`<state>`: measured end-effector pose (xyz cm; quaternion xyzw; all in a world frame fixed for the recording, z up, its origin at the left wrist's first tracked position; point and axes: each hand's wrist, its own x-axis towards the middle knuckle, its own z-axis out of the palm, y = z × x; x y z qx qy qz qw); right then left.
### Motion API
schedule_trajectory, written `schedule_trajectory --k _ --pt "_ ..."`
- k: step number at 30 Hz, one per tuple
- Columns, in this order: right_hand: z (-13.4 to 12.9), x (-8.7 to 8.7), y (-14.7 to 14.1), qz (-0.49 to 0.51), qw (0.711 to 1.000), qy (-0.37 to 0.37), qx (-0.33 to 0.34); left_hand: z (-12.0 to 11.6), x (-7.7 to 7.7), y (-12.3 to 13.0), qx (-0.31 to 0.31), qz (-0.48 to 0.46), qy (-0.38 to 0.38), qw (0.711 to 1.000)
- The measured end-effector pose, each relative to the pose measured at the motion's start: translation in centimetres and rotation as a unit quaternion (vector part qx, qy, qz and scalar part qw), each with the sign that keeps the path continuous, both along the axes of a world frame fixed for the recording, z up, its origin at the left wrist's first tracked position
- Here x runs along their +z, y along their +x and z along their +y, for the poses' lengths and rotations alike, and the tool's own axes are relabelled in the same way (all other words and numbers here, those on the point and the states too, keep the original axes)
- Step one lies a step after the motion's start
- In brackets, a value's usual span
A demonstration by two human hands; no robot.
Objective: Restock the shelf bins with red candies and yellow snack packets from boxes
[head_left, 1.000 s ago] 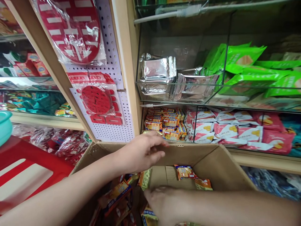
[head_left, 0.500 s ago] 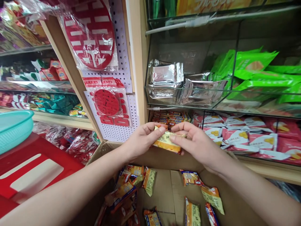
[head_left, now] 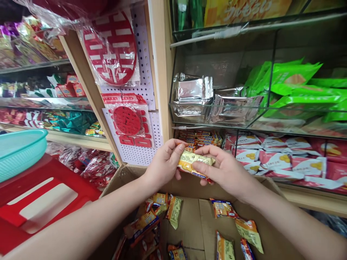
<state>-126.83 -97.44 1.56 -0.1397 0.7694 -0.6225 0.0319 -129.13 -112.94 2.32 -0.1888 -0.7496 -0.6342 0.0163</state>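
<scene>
A yellow and orange wrapped snack (head_left: 195, 162) is held between both hands, above the far side of a cardboard box (head_left: 189, 224). My left hand (head_left: 166, 159) pinches its left end between thumb and fingers. Around its right part my right hand (head_left: 221, 167) is closed, thumb on the front and fingers behind. Below, several similar orange, yellow and blue packets lie scattered in the box, with a heap of them (head_left: 142, 227) at the left side.
Behind the box, glass shelves hold silver packets (head_left: 193, 88), green packets (head_left: 295, 86) and pink-white packets (head_left: 273, 159). A teal basket (head_left: 23, 151) rests on a red stool (head_left: 46, 198) at the left. Red decorations (head_left: 111, 50) hang from a pegboard between the shelves.
The snack has been tilted, showing more of its blue and orange lower edge. The fingers of both hands have shifted slightly on it. The whole view has moved a little.
</scene>
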Motion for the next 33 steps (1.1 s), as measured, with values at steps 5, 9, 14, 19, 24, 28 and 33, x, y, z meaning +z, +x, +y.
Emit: schedule_trajectory --k 5,9,14,19,24,28,33 --pt "0.19 0.06 0.09 0.031 0.997 0.054 -0.036 -0.45 -0.20 -0.20 0.014 0.052 -0.094 0.994" --pt "0.30 -0.11 -0.09 0.036 0.996 0.036 -0.070 -0.67 -0.08 -0.35 0.031 0.076 -0.115 0.990" --pt "0.30 0.06 -0.30 0.043 0.996 -0.040 -0.065 -0.76 0.14 -0.53 0.045 0.089 -0.098 0.990" --pt "0.18 0.11 -0.36 0.003 0.990 -0.114 -0.084 -0.62 0.33 -0.28 0.055 0.098 -0.079 0.990" --pt "0.27 0.12 -0.36 -0.020 0.988 -0.131 -0.084 -0.53 0.05 -0.48 0.051 0.081 -0.081 0.992" --pt "0.73 0.46 -0.60 0.028 0.987 -0.112 -0.111 -0.83 0.16 -0.66 0.049 0.090 -0.100 0.990" --pt "0.57 0.12 -0.64 0.135 0.976 -0.059 -0.158 -0.84 0.25 0.07 -0.030 0.194 -0.176 0.965"
